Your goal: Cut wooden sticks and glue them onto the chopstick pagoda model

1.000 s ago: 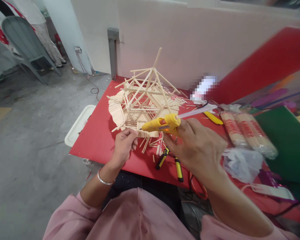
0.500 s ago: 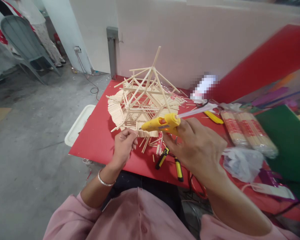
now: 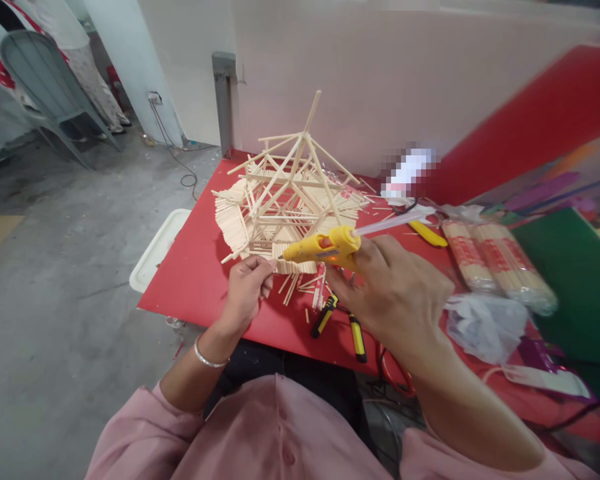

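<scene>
My right hand (image 3: 397, 293) is wrapped round a yellow hot glue gun (image 3: 323, 247) with a clear glue stick (image 3: 395, 221) sticking out of its back. The gun's dark nozzle points left, close to the fingertips of my left hand (image 3: 247, 287). Those fingers are pinched together; whatever lies between them is too small to make out. Just beyond both hands stands a model built of thin wooden sticks (image 3: 295, 180), with an open pointed roof frame on top and rows of sticks packed side by side round its base.
Pliers with yellow and black handles (image 3: 359, 339) and loose sticks (image 3: 290, 290) lie on the red tabletop (image 3: 190, 287). To the right are wrapped stick bundles (image 3: 505, 260), a plastic bag (image 3: 485, 327) and a green board (image 3: 575, 287). A grey chair (image 3: 45, 87) and a person stand far left.
</scene>
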`<state>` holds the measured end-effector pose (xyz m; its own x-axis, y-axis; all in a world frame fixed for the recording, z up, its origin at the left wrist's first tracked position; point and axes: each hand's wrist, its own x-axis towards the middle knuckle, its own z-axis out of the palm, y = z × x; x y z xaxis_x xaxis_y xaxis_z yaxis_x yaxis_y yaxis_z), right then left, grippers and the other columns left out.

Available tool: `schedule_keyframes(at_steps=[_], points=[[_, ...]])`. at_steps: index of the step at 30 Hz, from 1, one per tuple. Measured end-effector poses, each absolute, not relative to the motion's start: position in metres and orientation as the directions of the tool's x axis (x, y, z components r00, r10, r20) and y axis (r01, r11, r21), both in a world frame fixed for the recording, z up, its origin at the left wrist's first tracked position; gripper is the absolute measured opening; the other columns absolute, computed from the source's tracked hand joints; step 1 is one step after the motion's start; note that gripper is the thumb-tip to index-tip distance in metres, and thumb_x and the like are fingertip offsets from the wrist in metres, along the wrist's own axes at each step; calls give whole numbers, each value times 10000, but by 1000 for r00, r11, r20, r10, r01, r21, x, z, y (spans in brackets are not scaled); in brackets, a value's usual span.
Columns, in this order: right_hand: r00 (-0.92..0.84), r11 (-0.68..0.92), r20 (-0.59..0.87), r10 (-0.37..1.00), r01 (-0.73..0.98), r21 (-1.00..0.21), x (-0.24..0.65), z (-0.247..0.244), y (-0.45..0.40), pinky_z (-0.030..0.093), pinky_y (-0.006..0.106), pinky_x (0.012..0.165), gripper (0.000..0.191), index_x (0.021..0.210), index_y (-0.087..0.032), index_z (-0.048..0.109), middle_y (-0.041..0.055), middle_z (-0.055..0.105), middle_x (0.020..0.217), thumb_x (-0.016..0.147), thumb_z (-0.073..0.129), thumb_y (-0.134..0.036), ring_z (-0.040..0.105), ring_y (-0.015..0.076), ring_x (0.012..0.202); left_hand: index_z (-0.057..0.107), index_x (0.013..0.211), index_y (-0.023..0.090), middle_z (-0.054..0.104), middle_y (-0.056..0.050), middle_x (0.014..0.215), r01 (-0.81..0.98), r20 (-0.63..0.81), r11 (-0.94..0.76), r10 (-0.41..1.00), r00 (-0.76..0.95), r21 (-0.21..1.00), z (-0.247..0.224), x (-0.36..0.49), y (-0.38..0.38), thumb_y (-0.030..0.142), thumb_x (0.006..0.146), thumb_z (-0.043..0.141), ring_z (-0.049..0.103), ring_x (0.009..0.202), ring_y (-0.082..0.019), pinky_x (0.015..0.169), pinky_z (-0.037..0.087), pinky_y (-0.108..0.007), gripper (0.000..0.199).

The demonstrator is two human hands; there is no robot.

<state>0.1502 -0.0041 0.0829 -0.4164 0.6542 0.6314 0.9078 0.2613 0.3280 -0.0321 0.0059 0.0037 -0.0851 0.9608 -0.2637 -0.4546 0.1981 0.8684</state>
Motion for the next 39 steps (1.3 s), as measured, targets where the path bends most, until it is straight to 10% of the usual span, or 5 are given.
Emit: schedule_keyframes(at_steps=[39], points=[[-379, 227, 605, 700, 922, 315, 146, 86, -4, 270, 291, 543, 309, 1061, -189, 651, 47, 619, 756, 885, 511, -402, 483, 155, 582, 528, 569, 174, 537, 33, 442, -490, -274, 200, 958, -84, 849, 6, -32, 6, 402, 692, 676, 423, 330, -59, 343, 290, -189, 298]])
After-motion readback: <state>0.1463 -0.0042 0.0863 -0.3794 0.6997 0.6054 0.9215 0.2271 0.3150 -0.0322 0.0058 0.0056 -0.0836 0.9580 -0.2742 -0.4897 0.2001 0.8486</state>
